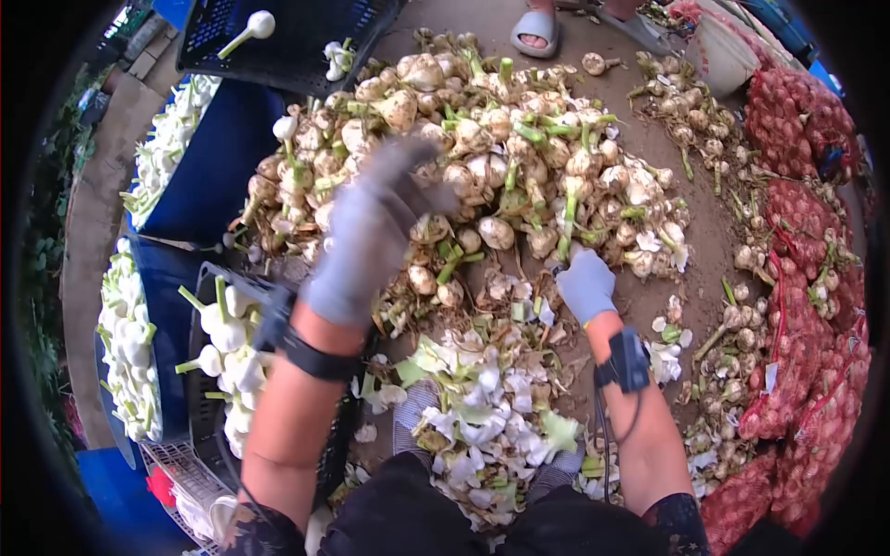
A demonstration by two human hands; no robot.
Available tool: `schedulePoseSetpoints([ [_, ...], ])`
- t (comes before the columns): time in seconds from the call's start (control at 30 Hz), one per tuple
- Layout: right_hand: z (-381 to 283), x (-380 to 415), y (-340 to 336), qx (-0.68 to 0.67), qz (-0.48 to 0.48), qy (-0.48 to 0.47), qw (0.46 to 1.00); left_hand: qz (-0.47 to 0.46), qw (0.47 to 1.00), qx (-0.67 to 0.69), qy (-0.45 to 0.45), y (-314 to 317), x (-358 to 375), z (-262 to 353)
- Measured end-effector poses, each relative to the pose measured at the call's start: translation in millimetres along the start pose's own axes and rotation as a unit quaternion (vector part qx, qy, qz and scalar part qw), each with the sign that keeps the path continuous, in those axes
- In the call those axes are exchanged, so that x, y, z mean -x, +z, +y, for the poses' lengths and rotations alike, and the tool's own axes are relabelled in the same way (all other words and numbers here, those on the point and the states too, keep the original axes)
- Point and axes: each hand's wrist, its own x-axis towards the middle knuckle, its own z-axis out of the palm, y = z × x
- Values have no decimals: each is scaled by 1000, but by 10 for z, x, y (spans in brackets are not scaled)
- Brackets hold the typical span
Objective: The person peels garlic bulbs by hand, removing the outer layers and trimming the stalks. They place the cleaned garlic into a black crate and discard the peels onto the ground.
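Note:
My left hand (375,227), in a grey glove, is raised over the left side of a large pile of garlic bulbs (496,232). Motion blurs its fingers, but they reach out apart, with nothing showing between them. At the pile's near right edge, my right hand (586,287), also gloved, is closed in a fist. A green garlic stem (567,227) comes down right at its fingers, and a small dark bit shows beside them; I cannot tell what the fist holds. Below, between my legs, lies a heap of peeled skins and leaf scraps (491,398).
Cleaned white garlic (232,343) fills a dark crate at my left, with blue containers (199,185) of more beyond. A black crate (278,65) stands at the far left. Red mesh sacks (797,343) line the right. Another person's sandalled foot (535,35) is behind the pile.

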Motion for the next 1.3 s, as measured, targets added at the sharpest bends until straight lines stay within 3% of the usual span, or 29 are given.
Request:
schedulePoseSetpoints([
  [0.03,-16,-95,94,65,-35,-2,997,76,981,-149,-102,103,74,-275],
  [0.07,59,-157,201,26,-1,-9,1000,56,957,-243,-148,55,249,-493],
  [0.1,-45,-91,91,-26,1,42,999,32,941,-298,-155,-85,361,-815],
  [0.13,-50,19,116,-195,-14,17,981,9,905,-422,-56,-164,488,-1069],
  [0.17,-7,161,129,-354,-32,-5,935,-15,846,-532,39,-195,609,-1236],
  [0.23,-286,636,-303,-567,-234,55,788,-46,813,-572,95,-102,751,-1346],
  [0.3,-370,931,-306,-663,-234,73,707,-35,886,-461,36,-108,787,-1411],
  [0.33,-397,1000,-361,-720,-243,56,648,-27,892,-452,-6,-35,792,-1327],
  [0.37,-381,1037,-402,-720,-237,66,648,-20,894,-444,-48,35,797,-1237],
  [0.4,-361,1058,-435,-660,-256,55,704,-44,889,-456,2,27,821,-1253],
  [0.43,-339,1089,-447,-594,-275,43,755,-51,891,-452,-4,32,841,-1252],
  [0.5,-317,1166,-362,-626,-242,41,741,-69,872,-485,2,55,895,-1236],
  [0.57,-410,1184,-495,-606,-295,132,727,-41,890,-453,-42,40,935,-1258],
  [0.63,-405,1247,-425,-601,-275,107,743,-16,887,-457,-62,45,986,-1223],
  [0.7,-394,1287,-462,-628,-286,61,721,21,912,-402,-85,-10,1035,-1277],
  [0.77,-439,1313,-525,-636,-286,60,714,10,908,-418,-20,-50,1001,-1246],
  [0.8,-431,1310,-481,-634,-266,46,725,-15,851,-523,39,-82,988,-1213],
  [0.87,-482,1323,-485,-600,-205,25,773,-39,835,-546,60,0,1014,-1171],
  [0.97,-388,1333,-274,-569,-187,39,800,-68,794,-597,93,50,1080,-1231],
  [1.0,-416,1350,-317,-582,-187,61,789,-17,912,-408,-38,48,1094,-1256],
  [1.03,-396,1350,-292,-582,-189,62,788,37,967,-191,-167,48,1106,-1255],
  [1.07,-348,1338,-257,-443,-157,-10,882,5,955,-183,-234,-20,1088,-1154],
  [1.1,-310,1326,-241,-290,-119,-82,946,-12,960,-176,-217,-25,1142,-1171],
  [1.13,-294,1303,-269,-209,-24,-215,954,-20,962,-80,-259,-84,1146,-1243],
  [1.17,-312,1287,-279,-209,-25,-215,954,-29,954,18,-297,-131,1145,-1309],
  [1.23,-371,1258,-313,-180,103,-306,929,5,954,28,-298,-40,1135,-1245],
  [1.27,-431,1272,-379,-181,102,-310,928,40,953,38,-298,-15,1127,-1214],
  [1.3,-523,1324,-494,-452,-61,-174,873,42,953,37,-298,-24,1115,-1205],
])
